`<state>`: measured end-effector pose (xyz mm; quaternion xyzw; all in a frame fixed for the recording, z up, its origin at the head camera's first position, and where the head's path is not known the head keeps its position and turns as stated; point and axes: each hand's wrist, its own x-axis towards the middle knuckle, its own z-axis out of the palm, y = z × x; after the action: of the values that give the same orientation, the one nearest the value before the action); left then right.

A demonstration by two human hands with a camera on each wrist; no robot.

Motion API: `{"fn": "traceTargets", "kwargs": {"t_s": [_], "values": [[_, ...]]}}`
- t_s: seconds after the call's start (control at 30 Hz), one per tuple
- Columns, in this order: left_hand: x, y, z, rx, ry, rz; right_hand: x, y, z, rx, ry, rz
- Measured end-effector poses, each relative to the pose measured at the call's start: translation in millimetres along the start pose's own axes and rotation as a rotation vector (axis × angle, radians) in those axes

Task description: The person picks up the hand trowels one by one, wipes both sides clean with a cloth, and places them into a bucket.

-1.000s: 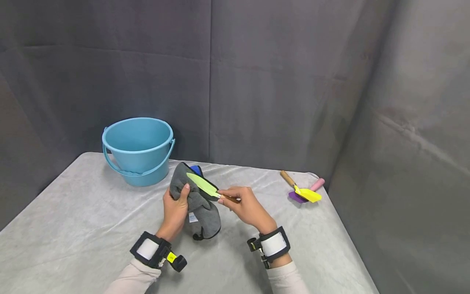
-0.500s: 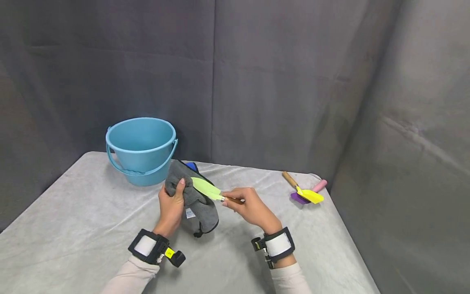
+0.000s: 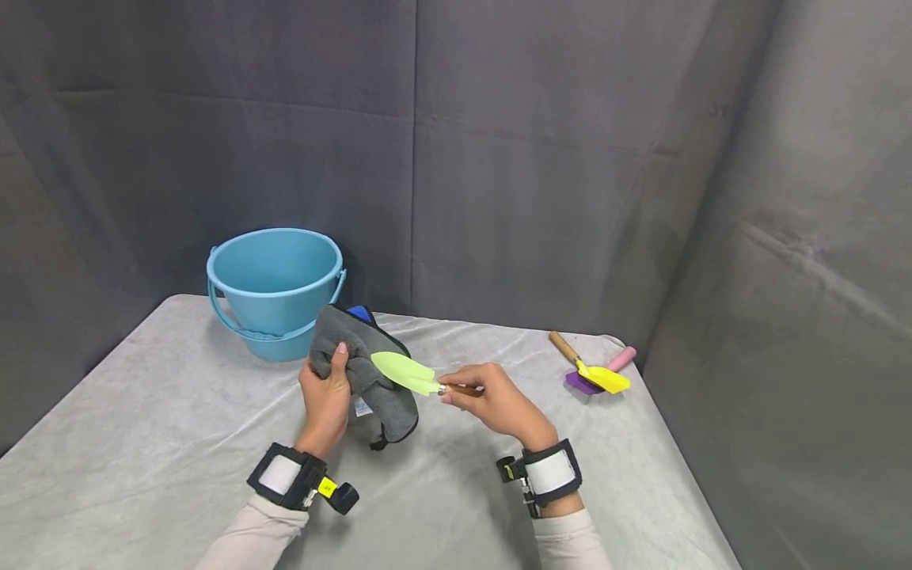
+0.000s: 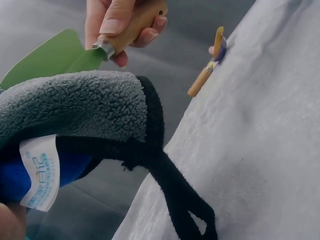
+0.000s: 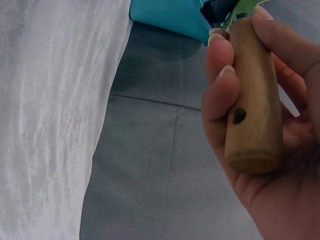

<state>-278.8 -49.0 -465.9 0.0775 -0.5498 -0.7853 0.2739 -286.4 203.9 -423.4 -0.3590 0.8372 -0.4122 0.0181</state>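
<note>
My left hand grips a bunched grey cloth with black edging, a blue underside and a white label. A black hanging loop dangles from its corner in the left wrist view. In my right hand is a small garden trowel with a light green blade. Thumb and fingers curl round its wooden handle. The blade lies over the cloth in the head view, its tip pointing left; whether the two touch is hard to tell.
A light blue bucket with its handle down stands at the back left of the white-covered table. Toward the back right lie a yellow trowel with a wooden handle and a purple one with a pink handle, crossed.
The cloth and my left hand have shifted left and slightly up. My right hand has moved a little right with the trowel, so less of the blade overlaps the cloth.
</note>
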Motion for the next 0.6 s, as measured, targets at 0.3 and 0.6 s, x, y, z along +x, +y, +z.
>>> {"fn": "traceTargets", "kwargs": {"t_s": [0.3, 0.6], "values": [[-3.6, 0.4, 5.7, 0.004, -0.027, -0.033, 3, 1, 2, 0.004, 0.210, -0.025], [-20.5, -7.9, 11.7, 0.058, -0.146, -0.066, 7, 0, 10, -0.045, 0.288, -0.081]]}}
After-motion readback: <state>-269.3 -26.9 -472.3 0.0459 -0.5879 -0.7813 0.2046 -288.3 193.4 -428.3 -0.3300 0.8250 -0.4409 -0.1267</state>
